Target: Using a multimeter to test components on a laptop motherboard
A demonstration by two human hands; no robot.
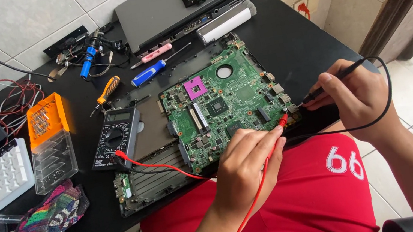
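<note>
The left hand (pixel 245 168) pinches a red probe (pixel 280 123), the right hand (pixel 355 95) a black probe (pixel 331 82); both tips meet the green motherboard (pixel 221 102) at its near-right edge, open black table (pixel 293 36) beyond.

Left hand (pixel 245 168) and right hand (pixel 358 97) low, close together, fingers pinched shut.

I see a green circuit board (pixel 227 107) on the black table (pixel 294 41), a red probe (pixel 283 119), a black probe (pixel 331 82), and an orange screwdriver case (pixel 47 120).
</note>
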